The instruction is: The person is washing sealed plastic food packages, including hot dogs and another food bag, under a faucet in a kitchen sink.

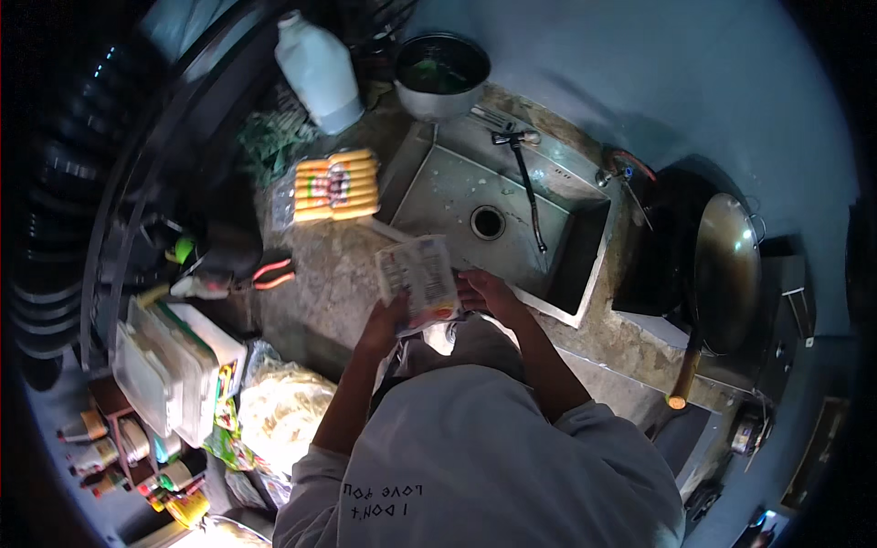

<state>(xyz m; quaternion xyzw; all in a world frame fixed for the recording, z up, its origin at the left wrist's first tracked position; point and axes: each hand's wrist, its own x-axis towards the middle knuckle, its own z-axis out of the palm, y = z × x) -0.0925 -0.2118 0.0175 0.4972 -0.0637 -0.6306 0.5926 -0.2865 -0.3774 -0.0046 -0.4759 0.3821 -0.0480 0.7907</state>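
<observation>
A flat, clear plastic food packet with printing on it is gripped at its lower left by my left hand. My right hand is at the packet's right edge, fingers spread; whether the fingertips touch it is hard to tell. Farther up the concrete counter lies a clear pack of orange sausages with a printed label. Just beyond my hands is a stainless steel sink, with a dark faucet reaching over its basin.
At the back stand a white plastic jug and a metal pot. Orange-handled pliers lie left, above plastic tubs. A wok leans at right, its wooden handle pointing toward me. Bottles fill a lower-left rack.
</observation>
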